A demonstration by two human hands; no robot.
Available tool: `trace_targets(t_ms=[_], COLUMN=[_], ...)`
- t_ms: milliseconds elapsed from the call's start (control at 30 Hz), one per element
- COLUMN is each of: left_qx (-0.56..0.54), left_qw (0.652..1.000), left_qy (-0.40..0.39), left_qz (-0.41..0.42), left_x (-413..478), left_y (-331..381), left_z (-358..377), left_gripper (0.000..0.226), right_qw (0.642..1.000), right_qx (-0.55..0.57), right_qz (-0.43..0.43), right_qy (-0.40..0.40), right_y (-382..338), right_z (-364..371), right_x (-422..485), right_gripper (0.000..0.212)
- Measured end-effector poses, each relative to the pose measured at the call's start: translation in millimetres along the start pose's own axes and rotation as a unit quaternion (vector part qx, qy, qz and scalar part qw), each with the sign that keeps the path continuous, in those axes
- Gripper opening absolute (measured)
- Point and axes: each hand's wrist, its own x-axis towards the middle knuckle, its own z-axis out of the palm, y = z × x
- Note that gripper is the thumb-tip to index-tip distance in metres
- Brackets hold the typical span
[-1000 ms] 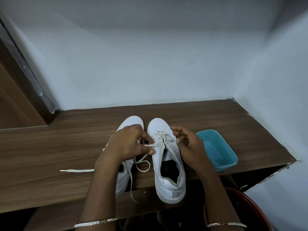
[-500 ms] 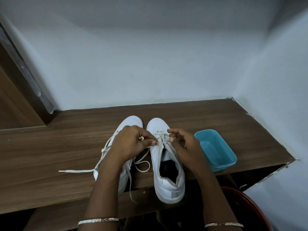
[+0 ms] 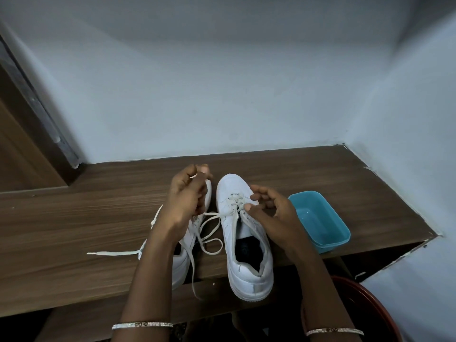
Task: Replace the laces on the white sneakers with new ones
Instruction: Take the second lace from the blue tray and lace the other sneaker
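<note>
- lace (image 3: 212, 214) tip pinched between thumb and forefinger of the left hand (image 3: 187, 198), which is raised over the toe of the left sneaker (image 3: 181, 265)
- the lace runs on to the eyelets of the right sneaker (image 3: 249, 275)
- right hand (image 3: 274, 213) holds nothing, fingers loosely curled, thumb tip at those eyelets
- both sneakers stand side by side on the wooden shelf (image 3: 74, 218), toes toward the wall
- blue tub (image 3: 320, 218) just beside the right sneaker

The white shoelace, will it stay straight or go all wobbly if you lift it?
Probably floppy: the flat white shoelace lies in loose loops beside the white sneaker and droops over the brown wooden table edge. Likely very light too, since the left hand holds one end up with just a fingertip pinch.
</note>
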Motion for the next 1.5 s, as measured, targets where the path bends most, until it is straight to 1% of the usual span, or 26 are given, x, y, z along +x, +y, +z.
trace_targets(t_ms=[33, 67, 133, 200, 300, 467, 600, 667, 733, 833, 1033, 1167, 1333, 1400, 1433, 1500], left_qx=[0.090, 0.182, 0.320, 0.397, 0.455, 0.483, 0.462, 0.444, 0.427, 0.412, 0.369, 0.383, 0.424, 0.439, 0.438, 0.448], left_qw=[0.996, 0.981, 0.940, 0.907, 0.880, 0.864, 0.874, 0.881, 0.886, 0.890, 0.902, 0.898, 0.873, 0.862, 0.862, 0.869], left_qy=[-0.008, -0.027, -0.086, -0.119, -0.123, -0.131, -0.141, -0.159, -0.181, -0.195, -0.225, -0.217, -0.239, -0.252, -0.250, -0.208], left_qz=[0.025, 0.054, 0.083, 0.078, 0.066, 0.056, 0.047, 0.030, 0.014, 0.015, 0.013, 0.005, -0.026, -0.044, -0.046, -0.021], left_x=[0.2, 0.2, -0.9, -3.2, -4.7, -4.1, -3.7, -3.0, -4.2, -7.3, -5.9, -6.8, -10.2, -13.2, -14.3, -13.0], left_y=[-0.9, -2.3, -4.9, -7.9, -8.2, -5.4, -6.3, -8.0, -8.5, -7.5, -4.7, -1.1, 6.4, 10.7, 12.3, 10.5], left_z=[-0.3, -0.2, 2.3, 4.7, 4.8, 4.7, 4.0, 2.3, 1.9, 3.1, -5.3, -7.1, -7.8, -8.3, -7.2, -2.9], left_gripper=[0.020, 0.015, 0.008, 0.008, 0.006, 0.006, 0.008, 0.010, 0.010, 0.010, 0.010, 0.010, 0.009, 0.018, 0.023, 0.029], right_qw=[1.000, 0.999, 0.996, 0.993, 0.991, 0.993, 0.994, 0.995, 0.995, 0.995, 0.996, 0.996, 0.997, 0.998, 0.998, 0.997], right_qx=[0.008, 0.013, -0.002, -0.029, -0.045, -0.054, -0.040, -0.037, -0.041, -0.042, -0.043, -0.040, -0.045, -0.034, -0.031, -0.033], right_qz=[0.003, 0.007, 0.008, 0.003, 0.006, 0.026, 0.019, 0.014, 0.017, 0.014, 0.001, -0.003, -0.004, 0.000, 0.001, 0.000], right_qy=[-0.025, -0.051, -0.090, -0.114, -0.128, -0.103, -0.099, -0.096, -0.088, -0.089, -0.084, -0.076, -0.059, -0.061, -0.063, -0.067], right_y=[-0.4, -1.1, 0.0, 1.7, 2.4, -0.1, -2.7, -3.6, -4.3, -6.3, -10.8, -11.9, -12.3, -11.9, -11.8, -11.9], right_z=[-1.6, -2.8, -3.7, -2.8, -1.2, -2.2, -1.9, -1.1, -0.5, -0.4, -1.5, -0.6, -2.3, -2.9, -3.2, -3.3], right_x=[0.1, -0.4, -0.6, -0.5, 0.0, -1.2, -4.0, -4.5, -4.2, -3.8, -6.3, -6.3, -6.2, -6.0, -5.9, -5.6], right_gripper=[0.048, 0.054, 0.064, 0.066, 0.054, 0.039, 0.025, 0.024, 0.029, 0.035, 0.025, 0.017, 0.013, 0.014, 0.015, 0.016])
